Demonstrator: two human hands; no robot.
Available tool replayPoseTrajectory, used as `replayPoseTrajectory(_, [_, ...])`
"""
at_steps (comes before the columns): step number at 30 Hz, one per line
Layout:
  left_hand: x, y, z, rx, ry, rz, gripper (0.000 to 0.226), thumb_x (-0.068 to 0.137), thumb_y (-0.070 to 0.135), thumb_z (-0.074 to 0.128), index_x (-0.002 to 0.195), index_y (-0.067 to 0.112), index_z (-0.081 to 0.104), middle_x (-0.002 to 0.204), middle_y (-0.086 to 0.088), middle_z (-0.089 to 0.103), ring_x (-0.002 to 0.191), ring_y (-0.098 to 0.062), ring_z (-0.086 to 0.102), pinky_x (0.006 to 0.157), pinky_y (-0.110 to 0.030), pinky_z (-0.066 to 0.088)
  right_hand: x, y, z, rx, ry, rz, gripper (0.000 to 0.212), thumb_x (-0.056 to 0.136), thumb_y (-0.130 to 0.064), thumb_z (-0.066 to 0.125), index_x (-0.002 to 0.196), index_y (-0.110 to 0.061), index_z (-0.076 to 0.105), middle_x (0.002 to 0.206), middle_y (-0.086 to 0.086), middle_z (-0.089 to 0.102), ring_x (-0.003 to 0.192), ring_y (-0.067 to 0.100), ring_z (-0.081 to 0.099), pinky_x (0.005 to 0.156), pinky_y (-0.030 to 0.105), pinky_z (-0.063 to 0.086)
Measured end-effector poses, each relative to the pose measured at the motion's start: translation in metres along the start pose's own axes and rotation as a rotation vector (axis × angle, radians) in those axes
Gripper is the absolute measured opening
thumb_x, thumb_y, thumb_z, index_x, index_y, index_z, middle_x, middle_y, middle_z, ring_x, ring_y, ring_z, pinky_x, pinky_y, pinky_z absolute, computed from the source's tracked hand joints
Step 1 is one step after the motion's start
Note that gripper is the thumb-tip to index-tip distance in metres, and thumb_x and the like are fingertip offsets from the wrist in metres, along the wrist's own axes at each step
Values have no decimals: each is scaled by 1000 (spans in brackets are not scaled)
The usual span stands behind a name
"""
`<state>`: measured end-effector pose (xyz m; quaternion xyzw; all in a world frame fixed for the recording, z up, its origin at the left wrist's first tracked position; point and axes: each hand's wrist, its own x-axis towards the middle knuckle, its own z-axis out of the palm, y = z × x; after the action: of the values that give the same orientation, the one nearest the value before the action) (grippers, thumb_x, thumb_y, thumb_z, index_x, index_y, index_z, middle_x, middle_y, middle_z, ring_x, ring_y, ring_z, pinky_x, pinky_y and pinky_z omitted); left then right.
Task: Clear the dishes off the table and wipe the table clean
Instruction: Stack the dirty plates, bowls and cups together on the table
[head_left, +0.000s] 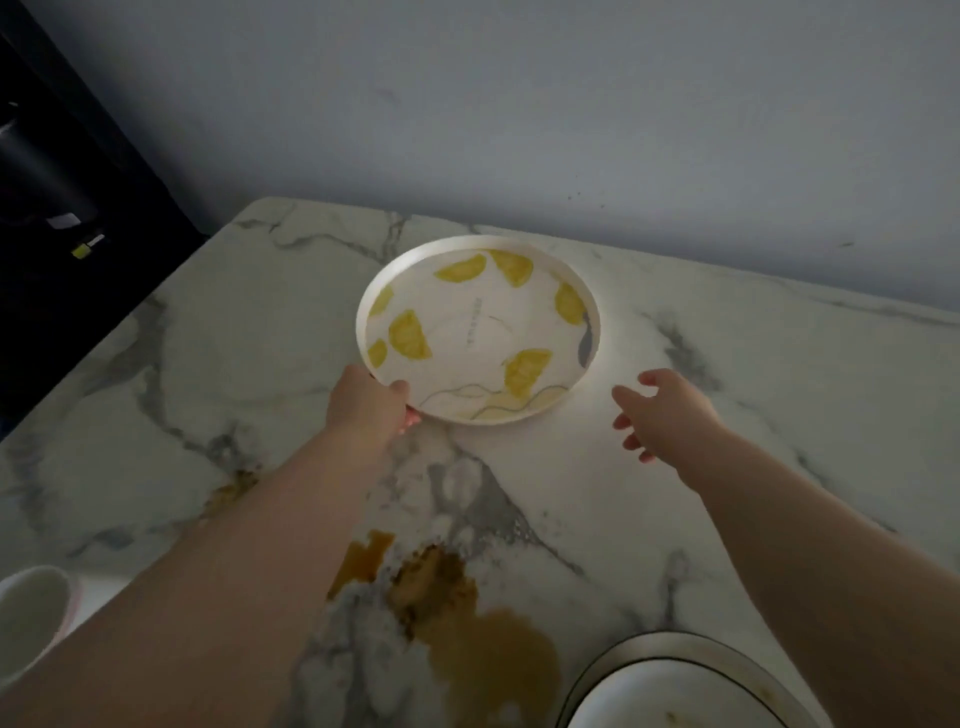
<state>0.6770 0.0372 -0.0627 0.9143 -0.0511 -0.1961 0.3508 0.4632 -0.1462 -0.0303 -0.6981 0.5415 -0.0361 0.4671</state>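
On the grey-veined marble worktop (218, 353) by a pale wall (519, 104), a round glossy lemon-printed plate (467, 338) sits near the far edge. The left hand (369, 402) pinches its near rim; the right hand (670, 410) hovers beside it, fingers (626, 397) spread, empty. A brown spill (467, 623) pools nearer.

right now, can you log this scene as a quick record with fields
table: white marble with grey veins
plate: lemon pattern, far middle of the table
left hand: grips the plate's near left rim, thumb on top
right hand: open, beside the plate, not touching it
spill: brown puddle on the table, between the forearms
other dishes: white cup at near left, second plate at near right
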Motion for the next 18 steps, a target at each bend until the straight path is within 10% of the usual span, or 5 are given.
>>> replayPoseTrajectory(10, [-73, 18, 54, 212, -374, 330, 11, 88, 14, 56, 84, 18, 46, 80, -10, 66, 65, -27, 66, 64, -40, 57, -36, 80, -88, -327, -13, 354, 32, 92, -11, 49, 65, 1, 61, 51, 9, 60, 34, 17, 48, 38, 19, 36])
replayPoseTrajectory(15, [-94, 21, 53, 394, -367, 366, 27, 91, 30, 60, 113, 14, 57, 116, -12, 64, 103, -31, 61, 83, -34, 47, -55, 100, -98, -513, 8, 342, 29, 94, -23, 51, 76, -3, 61, 68, 6, 66, 50, 18, 54, 50, 25, 45])
replayPoseTrajectory(18, [-107, 24, 19, 432, -361, 357, 49, 89, 37, 62, 132, 16, 50, 131, -10, 57, 115, -29, 56, 93, -34, 44, -74, 90, -93, -595, 160, 226, 44, 86, -34, 60, 120, -6, 54, 103, 13, 66, 90, 31, 62, 79, 35, 50])
